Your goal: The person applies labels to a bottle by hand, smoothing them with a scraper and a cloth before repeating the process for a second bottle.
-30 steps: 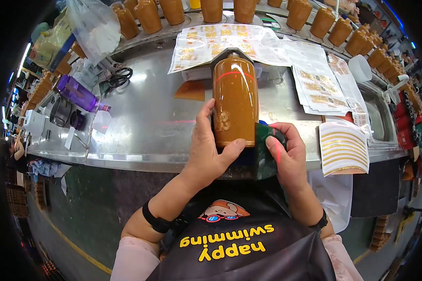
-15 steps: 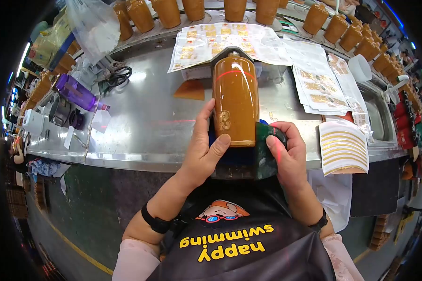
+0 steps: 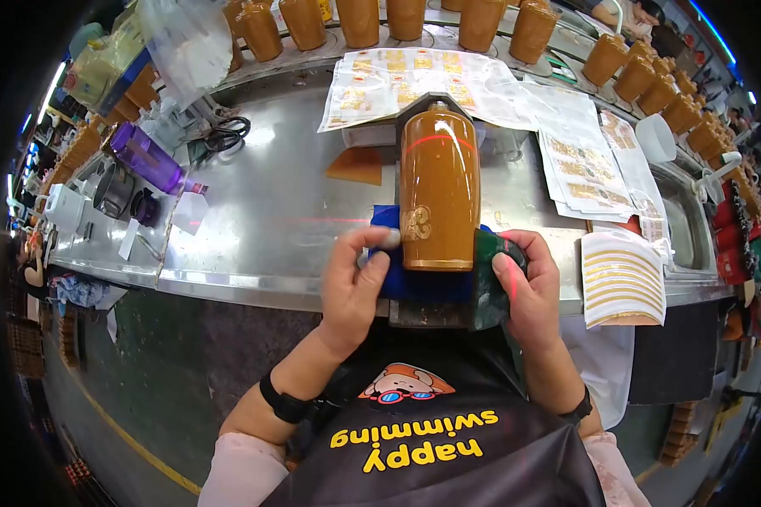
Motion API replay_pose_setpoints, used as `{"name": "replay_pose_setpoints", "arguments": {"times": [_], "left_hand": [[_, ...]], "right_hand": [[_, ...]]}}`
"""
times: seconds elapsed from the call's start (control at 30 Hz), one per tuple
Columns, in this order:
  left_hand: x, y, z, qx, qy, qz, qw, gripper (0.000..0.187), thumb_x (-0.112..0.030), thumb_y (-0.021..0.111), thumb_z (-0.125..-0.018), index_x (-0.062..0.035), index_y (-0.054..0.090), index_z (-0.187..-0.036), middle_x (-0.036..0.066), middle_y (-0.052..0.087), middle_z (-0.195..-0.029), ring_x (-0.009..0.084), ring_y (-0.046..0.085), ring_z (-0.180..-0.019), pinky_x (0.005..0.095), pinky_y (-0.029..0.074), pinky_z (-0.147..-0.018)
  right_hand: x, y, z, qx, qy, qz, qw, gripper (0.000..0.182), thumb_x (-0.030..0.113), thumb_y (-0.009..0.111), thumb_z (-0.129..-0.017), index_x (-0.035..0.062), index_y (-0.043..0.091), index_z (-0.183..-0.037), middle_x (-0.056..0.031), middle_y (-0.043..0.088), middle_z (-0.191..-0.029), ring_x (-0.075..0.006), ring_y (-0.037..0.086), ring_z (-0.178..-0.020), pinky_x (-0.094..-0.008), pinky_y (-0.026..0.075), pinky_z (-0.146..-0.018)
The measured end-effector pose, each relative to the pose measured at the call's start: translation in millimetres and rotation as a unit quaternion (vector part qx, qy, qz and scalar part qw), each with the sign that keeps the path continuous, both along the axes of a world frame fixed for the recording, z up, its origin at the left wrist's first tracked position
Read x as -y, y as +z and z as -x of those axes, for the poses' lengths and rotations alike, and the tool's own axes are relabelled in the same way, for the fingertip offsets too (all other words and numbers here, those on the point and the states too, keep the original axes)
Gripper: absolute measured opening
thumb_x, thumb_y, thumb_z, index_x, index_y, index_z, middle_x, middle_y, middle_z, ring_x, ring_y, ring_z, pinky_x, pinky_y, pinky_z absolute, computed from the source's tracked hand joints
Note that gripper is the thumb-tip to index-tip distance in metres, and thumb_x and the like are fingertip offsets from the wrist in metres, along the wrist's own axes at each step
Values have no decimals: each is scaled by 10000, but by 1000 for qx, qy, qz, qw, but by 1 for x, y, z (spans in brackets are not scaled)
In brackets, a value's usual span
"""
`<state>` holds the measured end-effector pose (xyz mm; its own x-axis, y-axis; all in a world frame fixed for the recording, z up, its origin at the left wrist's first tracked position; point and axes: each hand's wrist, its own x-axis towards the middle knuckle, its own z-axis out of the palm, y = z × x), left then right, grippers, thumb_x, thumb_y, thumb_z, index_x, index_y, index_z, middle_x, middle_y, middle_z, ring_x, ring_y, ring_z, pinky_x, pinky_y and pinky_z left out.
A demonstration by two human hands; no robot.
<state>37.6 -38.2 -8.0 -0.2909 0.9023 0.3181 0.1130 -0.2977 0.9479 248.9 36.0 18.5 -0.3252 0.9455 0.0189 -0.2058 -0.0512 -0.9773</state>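
A glossy brown ceramic bottle [image 3: 441, 186] lies in a dark holder, its neck pointing away from me. It has a gold emblem [image 3: 416, 224] near its base at the left and a red light line across its far part. Blue material [image 3: 386, 216] shows beneath and beside it. My left hand [image 3: 353, 287] is at the bottle's lower left, fingers bent and thumb apart, with nothing visible in its grasp. Between thumb and fingers, my right hand [image 3: 533, 283] pinches a dark green flexible piece [image 3: 489, 283] beside the bottle's lower right edge.
Printed gold label sheets [image 3: 588, 165] lie behind and right of the bottle. A sheet of curved gold strips [image 3: 624, 280] sits at the table's right edge, near a sink [image 3: 693, 224]. A purple bottle [image 3: 148, 159] stands left. Brown bottles [image 3: 359, 21] line a conveyor behind.
My left hand has drawn away from the bottle's side, its fingers curling. My right hand still holds the green piece. The emblem sits slightly nearer the bottle's left edge. The view has shifted a little.
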Motion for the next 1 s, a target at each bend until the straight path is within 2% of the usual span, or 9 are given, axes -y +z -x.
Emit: {"name": "replay_pose_setpoints", "arguments": {"times": [0.03,0.1,0.3,0.33,0.47,0.67,0.77,0.83,1.0], "left_hand": [[1,6,-3,-79,25,-62,995,165,-65,574,-950,-20,584,-1109,92,602,-1088,204,565,-1031,307,426,-946],[2,10,-5,-167,43,-118,978,126,-37,604,-920,-46,618,-1046,111,608,-1034,256,576,-978,332,434,-927],[-10,39,-11,-389,35,-197,899,260,-3,667,-793,-102,665,-1033,106,625,-954,306,551,-985,425,432,-937],[-15,47,-18,-384,38,-202,900,203,-18,691,-818,-103,656,-1000,79,657,-921,289,568,-974,467,412,-978],[-26,55,-33,-448,1,-208,869,182,-29,676,-833,-114,666,-994,66,663,-912,268,560,-988,469,390,-1007],[1,29,-3,-332,77,-137,930,240,1,688,-803,-105,672,-1018,55,659,-929,274,557,-964,467,416,-986],[-2,46,-11,-420,46,-169,891,260,-5,703,-788,-117,670,-1021,58,665,-960,275,554,-965,482,423,-972],[-12,55,-22,-482,26,-190,855,315,-27,705,-744,-148,668,-1032,37,668,-880,256,556,-979,504,371,-1024],[-40,72,-46,-610,-61,-207,762,304,-75,669,-729,-170,679,-1016,5,662,-753,219,566,-1074,535,239,-1126]], "right_hand": [[0,0,0,-2,0,-1,1000,224,29,614,-921,4,542,-1131,6,591,-912,-23,509,-770,-178,436,-691],[1,0,0,-4,2,0,1000,225,32,614,-922,4,541,-1132,4,593,-917,-25,515,-782,-181,442,-702],[0,2,0,-1,4,2,1000,228,37,608,-925,2,536,-1139,-2,600,-933,-33,533,-818,-189,458,-737],[0,3,0,-2,4,-1,1000,228,40,606,-927,2,535,-1140,-4,601,-937,-34,535,-822,-191,460,-739],[-2,4,-2,1,13,-6,1000,230,48,603,-931,4,532,-1145,-10,604,-953,-37,538,-829,-200,467,-747],[-6,0,-6,-63,21,52,996,231,53,604,-934,10,536,-1150,-21,619,-979,-49,560,-852,-211,481,-767],[-7,-1,-6,-110,33,67,991,232,53,605,-935,20,539,-1155,-28,627,-995,-58,573,-872,-224,493,-783],[-6,-5,-10,-127,31,72,989,278,63,626,-922,40,539,-1185,-44,628,-1050,-95,596,-932,-263,503,-836],[-13,17,-47,-43,9,-31,999,323,79,631,-927,47,537,-1235,-33,607,-1082,-81,561,-978,-248,474,-865]]}}
